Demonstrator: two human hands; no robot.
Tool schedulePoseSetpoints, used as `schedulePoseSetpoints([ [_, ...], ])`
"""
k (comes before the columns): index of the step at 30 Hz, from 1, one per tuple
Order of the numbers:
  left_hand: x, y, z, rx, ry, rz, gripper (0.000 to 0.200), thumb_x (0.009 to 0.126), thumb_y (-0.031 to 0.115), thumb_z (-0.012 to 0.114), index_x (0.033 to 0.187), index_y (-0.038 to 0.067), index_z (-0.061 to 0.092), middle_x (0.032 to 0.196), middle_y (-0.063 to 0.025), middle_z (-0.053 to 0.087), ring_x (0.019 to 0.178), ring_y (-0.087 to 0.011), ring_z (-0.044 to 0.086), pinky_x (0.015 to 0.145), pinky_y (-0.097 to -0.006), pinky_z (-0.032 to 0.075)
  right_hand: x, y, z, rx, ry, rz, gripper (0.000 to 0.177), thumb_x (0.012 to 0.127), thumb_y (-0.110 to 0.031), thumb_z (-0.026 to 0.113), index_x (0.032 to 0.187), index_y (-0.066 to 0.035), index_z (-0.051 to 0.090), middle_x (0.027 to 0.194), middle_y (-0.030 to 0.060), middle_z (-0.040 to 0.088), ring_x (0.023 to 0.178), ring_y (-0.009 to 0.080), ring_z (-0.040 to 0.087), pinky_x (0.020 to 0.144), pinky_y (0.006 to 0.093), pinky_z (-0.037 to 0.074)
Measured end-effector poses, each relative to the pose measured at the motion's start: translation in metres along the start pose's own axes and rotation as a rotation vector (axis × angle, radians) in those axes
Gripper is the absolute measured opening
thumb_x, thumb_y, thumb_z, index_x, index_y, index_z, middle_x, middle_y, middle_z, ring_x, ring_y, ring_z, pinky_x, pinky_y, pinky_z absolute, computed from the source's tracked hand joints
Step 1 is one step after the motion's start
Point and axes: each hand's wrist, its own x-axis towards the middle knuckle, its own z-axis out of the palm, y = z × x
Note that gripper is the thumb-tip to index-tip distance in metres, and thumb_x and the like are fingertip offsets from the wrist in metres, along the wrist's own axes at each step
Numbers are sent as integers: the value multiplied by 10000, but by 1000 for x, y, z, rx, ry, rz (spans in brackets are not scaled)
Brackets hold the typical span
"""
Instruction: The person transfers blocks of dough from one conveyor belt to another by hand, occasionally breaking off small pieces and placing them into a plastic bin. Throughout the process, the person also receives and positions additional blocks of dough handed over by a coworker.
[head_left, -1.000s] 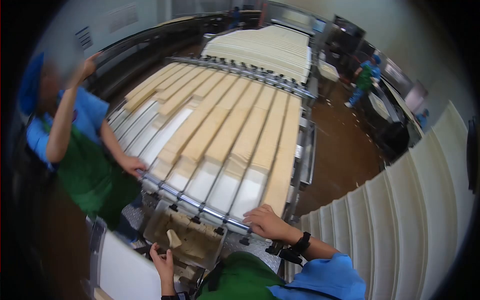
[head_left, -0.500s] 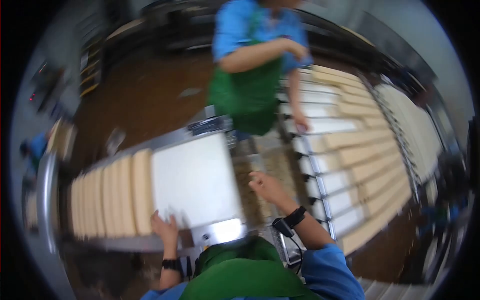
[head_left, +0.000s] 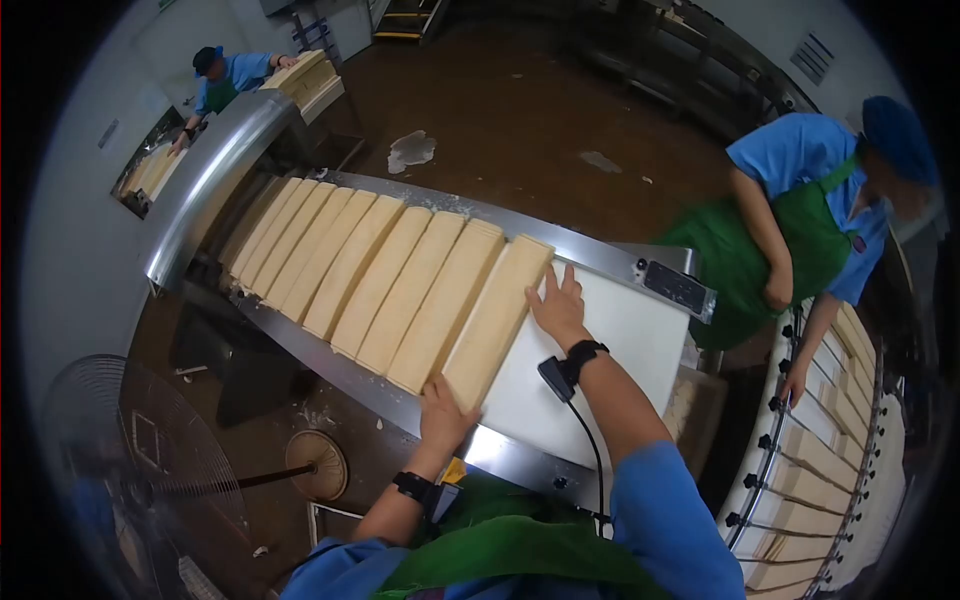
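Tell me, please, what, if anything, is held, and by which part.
Grip unclear: one long cream slab, left hand at its near end, right hand near its far end.

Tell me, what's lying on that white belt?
A row of pale slabs lies across the white belt, left hand and right hand at the end one. The belt beneath them is hidden.

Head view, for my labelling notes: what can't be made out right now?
- Pale strips: head view, metal hood hides whether more lie beneath.
- Palm of the right hand: head view, hidden by the hand's back.
- Wall notice: head view, print too small.
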Motion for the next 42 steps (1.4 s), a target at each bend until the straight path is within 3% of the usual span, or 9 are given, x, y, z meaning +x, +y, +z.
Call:
schedulePoseSetpoints([
  [5,6,11,-13,86,-156,-37,992,652,399,820,1330,-106,299,1164,-247,467,1032,-406,524,820,-433,507,39,-57,7,-48,22,-2,734,893,-552,502,1492,-188,284,1572,204,66,1376,405,271,1081,489,319],
  [10,11,15,-14,143,-230,-22,975,659,385,810,1331,-108,305,1158,-252,475,1017,-397,528,834,-432,497,38,-63,-10,-54,-62,185,722,820,-496,581,1396,-114,376,1438,218,259,1215,441,440,993,463,427],
  [18,0,65,3,-45,-446,364,911,685,344,789,1345,-51,301,1167,-255,445,970,-419,552,819,-465,507,-35,100,-42,-99,295,548,915,737,-504,633,1429,6,317,1530,295,73,1292,457,378,986,506,410],
  [23,-31,131,36,1,-615,398,867,703,286,779,1323,-50,275,1212,-283,376,969,-452,553,813,-482,506,-134,173,-97,347,449,791,892,717,-408,710,1371,29,288,1498,347,45,1271,471,402,988,478,428],
  [26,-56,167,54,-124,-352,576,736,712,120,758,1294,-33,334,1192,-283,374,1007,-463,516,867,-468,476,-201,226,-105,558,761,805,853,727,-288,703,1344,24,202,1402,326,208,1254,493,365,1011,511,391],
  [33,-142,281,73,-327,-500,1088,712,698,103,767,1322,67,426,1290,-271,355,1098,-441,486,921,-464,457,-450,316,-183,378,1211,1119,729,782,-342,669,1300,46,334,1253,332,381,1113,485,467,990,511,393],
  [38,-218,340,73,-400,-911,1659,593,713,160,803,1241,101,541,1347,-224,357,1030,-373,558,854,-414,521,-590,389,-205,410,948,1417,692,818,-440,590,1307,24,435,1243,308,520,1198,483,448,1027,526,353],
  [40,-242,352,75,-399,-1073,1685,555,744,141,775,1245,101,538,1363,-214,358,921,-337,590,807,-391,532,-613,405,-211,143,395,1505,634,861,-453,534,1332,-33,471,1292,252,532,1277,456,392,1061,600,254],
  [42,-262,360,81,-363,-1309,1675,472,807,81,702,1248,90,533,1370,-211,359,863,-317,613,793,-383,535,-619,428,-200,47,423,1486,596,872,-444,528,1328,-62,494,1317,229,522,1299,442,369,1062,627,209],
])
